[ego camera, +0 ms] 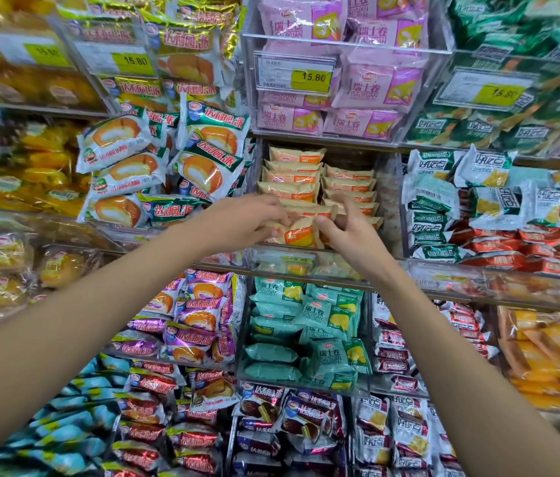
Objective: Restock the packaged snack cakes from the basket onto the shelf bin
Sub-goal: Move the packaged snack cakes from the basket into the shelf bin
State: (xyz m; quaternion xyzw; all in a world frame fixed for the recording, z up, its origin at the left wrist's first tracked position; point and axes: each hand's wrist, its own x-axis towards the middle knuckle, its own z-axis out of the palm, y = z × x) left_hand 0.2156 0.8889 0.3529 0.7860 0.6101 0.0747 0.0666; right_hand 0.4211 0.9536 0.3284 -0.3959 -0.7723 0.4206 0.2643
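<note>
Both my arms reach up to a clear plastic shelf bin [282,259] at the middle of the shelf wall. Beige and orange packaged snack cakes [292,182] lie in it in two stacks. My left hand [247,218] and my right hand [347,228] together grip one beige and orange snack cake packet [301,234] at the front of the bin, left hand on its left end, right hand on its right end. The packet stands tilted on the stack's front. The basket is out of view.
Neighbouring bins hold other snacks: green and white pie packets [127,166] to the left, pink roll packets [344,94] above, teal roll packets [309,335] below, white and green packets [461,201] to the right. Yellow price tags [311,77] hang on the bin fronts.
</note>
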